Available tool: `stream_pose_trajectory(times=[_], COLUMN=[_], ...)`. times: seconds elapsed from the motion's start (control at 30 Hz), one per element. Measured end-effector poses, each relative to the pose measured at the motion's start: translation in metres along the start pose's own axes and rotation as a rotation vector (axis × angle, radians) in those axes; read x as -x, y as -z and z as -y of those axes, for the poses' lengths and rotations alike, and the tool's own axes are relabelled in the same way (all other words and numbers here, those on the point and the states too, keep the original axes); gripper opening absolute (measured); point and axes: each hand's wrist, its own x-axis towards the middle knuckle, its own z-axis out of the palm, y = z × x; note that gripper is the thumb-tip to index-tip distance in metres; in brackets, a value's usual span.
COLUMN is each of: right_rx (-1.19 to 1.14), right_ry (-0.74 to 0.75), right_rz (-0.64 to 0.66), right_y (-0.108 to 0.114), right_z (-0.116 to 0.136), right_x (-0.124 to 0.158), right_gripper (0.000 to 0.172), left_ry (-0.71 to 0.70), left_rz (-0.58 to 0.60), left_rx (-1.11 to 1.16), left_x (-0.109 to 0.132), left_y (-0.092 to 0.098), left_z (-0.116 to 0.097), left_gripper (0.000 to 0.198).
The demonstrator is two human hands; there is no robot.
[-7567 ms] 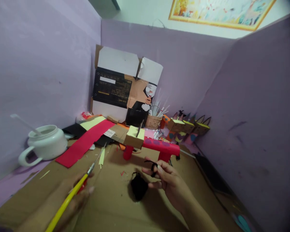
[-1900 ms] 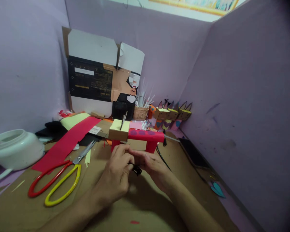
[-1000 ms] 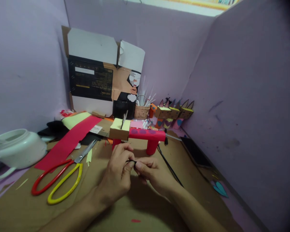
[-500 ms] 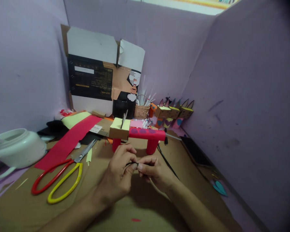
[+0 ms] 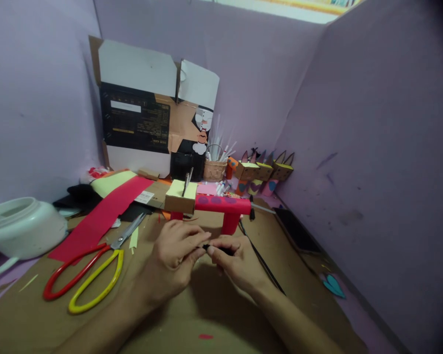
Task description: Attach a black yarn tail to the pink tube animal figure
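Observation:
In the head view, my left hand (image 5: 175, 258) and my right hand (image 5: 239, 260) meet above the cardboard, pinching a small black strip (image 5: 205, 247) between thumbs and fingertips. Most of the strip is covered by my fingers, so its material is unclear. Just beyond my hands stands a paper animal with a red body (image 5: 221, 202), red legs and a small cardboard box head (image 5: 180, 202) topped in yellow. A thin black cord (image 5: 264, 263) lies on the cardboard behind my right hand.
Large scissors (image 5: 120, 241) with red and yellow handles lie left, beside a red paper strip (image 5: 96, 221) and a white pot (image 5: 33, 228). A dark phone-like slab (image 5: 295, 228) is at right. Finished-looking box-headed figures (image 5: 265, 171) and a straw basket (image 5: 214, 170) stand behind.
My left hand has shifted slightly left and flattened its fingers. More of the black strip now shows between and inside the fingers of my right hand. The view has moved slightly.

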Motion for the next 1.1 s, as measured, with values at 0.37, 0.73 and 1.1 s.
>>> stream_pose_trajectory(times=[0.37,0.73,1.1], right_rx=[-0.337,-0.448,-0.018], right_ry=[-0.174,-0.247,-0.144], right_rz=[0.102,0.058,-0.119], right_y=[-0.002,-0.005,-0.004], right_z=[-0.004,-0.006,0.011], right_x=[-0.002,-0.001,-0.001], right_gripper=[0.027,0.027,0.026], left_ry=[-0.177,-0.099,-0.013], left_rz=[-0.016,-0.043,-0.007], left_rx=[0.045,0.103,-0.02], left_x=[-0.004,-0.003,-0.003], left_y=[0.003,-0.001,0.008], left_z=[-0.003,-0.005,0.0], left_gripper=[0.021,0.017,0.013])
